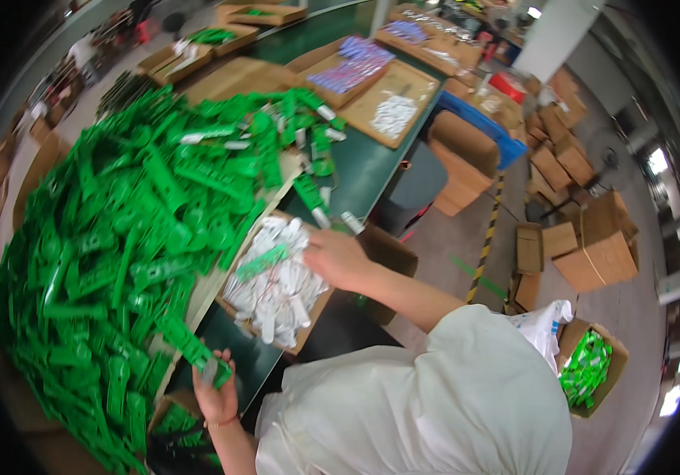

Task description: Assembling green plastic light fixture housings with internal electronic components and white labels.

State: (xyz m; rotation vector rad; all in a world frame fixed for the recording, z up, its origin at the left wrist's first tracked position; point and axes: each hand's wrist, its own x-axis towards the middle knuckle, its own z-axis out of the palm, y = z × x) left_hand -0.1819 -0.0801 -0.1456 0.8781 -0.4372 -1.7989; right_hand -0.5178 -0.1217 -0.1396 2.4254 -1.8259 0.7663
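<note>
Left hand (215, 396) grips a green plastic piece (193, 348); right hand (338, 257) grasps white pieces (272, 289) in their tray (302, 339)

Single head view, worn fisheye, looking steeply down and forward over the green table (371, 162) from close above its near edge. Heap of green plastic parts (134, 237) fills the frame left of the table; floor and cardboard boxes (593, 253) lie right of it.
</note>
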